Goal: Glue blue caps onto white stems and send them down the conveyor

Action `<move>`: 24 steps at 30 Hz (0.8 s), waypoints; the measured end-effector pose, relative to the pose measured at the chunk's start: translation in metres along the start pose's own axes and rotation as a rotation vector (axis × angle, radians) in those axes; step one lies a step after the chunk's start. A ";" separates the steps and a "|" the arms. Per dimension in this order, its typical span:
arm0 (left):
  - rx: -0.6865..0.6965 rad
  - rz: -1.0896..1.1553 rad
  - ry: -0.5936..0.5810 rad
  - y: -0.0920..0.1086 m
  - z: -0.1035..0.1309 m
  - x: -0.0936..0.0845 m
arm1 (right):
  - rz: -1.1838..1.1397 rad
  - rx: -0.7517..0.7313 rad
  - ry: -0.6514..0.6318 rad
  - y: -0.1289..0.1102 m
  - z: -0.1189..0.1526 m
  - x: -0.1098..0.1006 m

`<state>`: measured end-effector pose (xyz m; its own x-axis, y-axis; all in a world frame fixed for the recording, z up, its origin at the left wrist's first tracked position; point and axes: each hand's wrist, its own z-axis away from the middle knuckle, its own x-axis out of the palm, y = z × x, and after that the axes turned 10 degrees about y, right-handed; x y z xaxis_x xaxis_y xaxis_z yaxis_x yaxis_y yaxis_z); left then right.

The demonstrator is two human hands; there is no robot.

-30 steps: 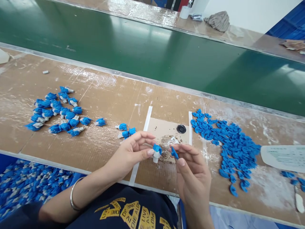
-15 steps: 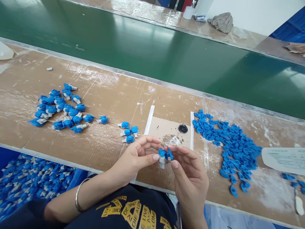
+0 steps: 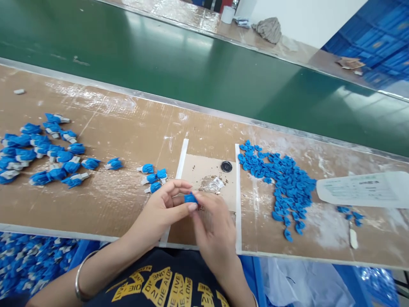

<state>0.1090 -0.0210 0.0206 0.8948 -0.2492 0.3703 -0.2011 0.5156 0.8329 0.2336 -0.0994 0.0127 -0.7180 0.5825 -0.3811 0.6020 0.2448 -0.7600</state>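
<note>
In front of my chest, my left hand [image 3: 168, 207] is closed, its thumb and fingers pinching a small blue part [image 3: 190, 198]. My right hand [image 3: 215, 228] meets it from the right, fingertips closed on the same part and slightly blurred. Fingers cover most of the part, so its grey stem does not show now. Just beyond my hands, a beige sheet [image 3: 204, 164] lies between white tape strips, bearing a black round lid [image 3: 226, 166] and a clear wet patch with a small white scrap [image 3: 218, 182].
Loose blue pieces [image 3: 287, 181] are heaped at the right, beside a white translucent plastic container [image 3: 364, 189]. Blue-and-grey assembled parts [image 3: 57, 172] lie at the left. A bin of similar parts [image 3: 35, 264] is below the table edge. A green conveyor belt [image 3: 191, 70] runs behind.
The view has shifted right. My right hand has closed in on my left, and the separate blue piece at its fingertips is now against the held part. The grey stem has gone out of sight.
</note>
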 end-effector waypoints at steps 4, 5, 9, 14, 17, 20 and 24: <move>0.071 -0.073 0.028 -0.002 -0.002 -0.005 | 0.023 -0.075 -0.106 -0.006 -0.001 -0.002; 0.095 -0.094 0.027 0.000 0.000 -0.007 | 0.038 -0.068 -0.107 -0.005 0.001 -0.008; 0.275 -0.268 0.080 0.010 0.008 -0.022 | 0.447 0.017 0.169 0.021 0.012 -0.055; 0.769 -0.850 0.513 0.030 0.007 -0.063 | 1.006 0.148 0.321 0.074 0.036 -0.121; 0.972 -1.238 0.725 0.038 -0.003 -0.097 | 1.036 0.123 0.241 0.091 0.050 -0.136; 0.998 -1.410 0.723 0.043 -0.014 -0.127 | 1.069 0.108 0.159 0.096 0.056 -0.139; 1.059 -1.485 0.689 0.046 -0.019 -0.137 | 1.045 0.073 0.066 0.095 0.056 -0.142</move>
<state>-0.0155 0.0525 0.0000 0.4768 0.4958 -0.7258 0.8542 -0.4562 0.2495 0.3732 -0.2023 -0.0344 0.1686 0.5184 -0.8383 0.8871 -0.4506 -0.1002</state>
